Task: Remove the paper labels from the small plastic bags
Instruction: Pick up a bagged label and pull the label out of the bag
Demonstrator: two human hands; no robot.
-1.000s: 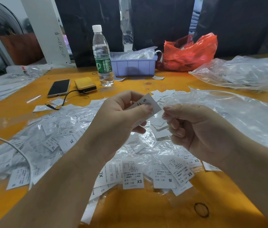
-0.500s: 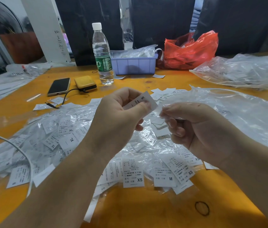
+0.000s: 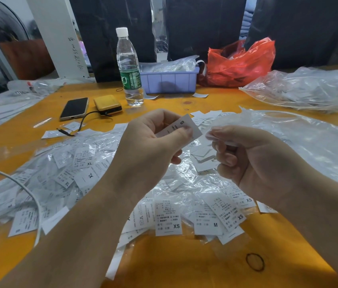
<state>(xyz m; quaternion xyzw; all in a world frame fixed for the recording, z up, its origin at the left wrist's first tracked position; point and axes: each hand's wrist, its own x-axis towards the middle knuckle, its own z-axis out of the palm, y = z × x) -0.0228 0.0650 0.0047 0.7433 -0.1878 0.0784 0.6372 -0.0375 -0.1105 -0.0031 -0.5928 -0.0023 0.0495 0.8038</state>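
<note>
At the far side of the bench [image 3: 184, 267] a purple plastic tray [image 3: 169, 81] holds crinkly clear bags, and a shiny red bag [image 3: 240, 63] sits to its right, but I cannot tell what is inside. A tall clear water bottle [image 3: 129, 69] with a white cap stands left of the tray. The left hand [image 3: 149, 148] pinches a flat white paper label [image 3: 181, 128] marked S between thumb and finger. The right hand [image 3: 255, 161] is curled, pinching a thin clear small bag [image 3: 216, 135] just right of the label. A heap of small bags with labels [image 3: 101, 183] covers the smooth orange bench under both hands.
</note>
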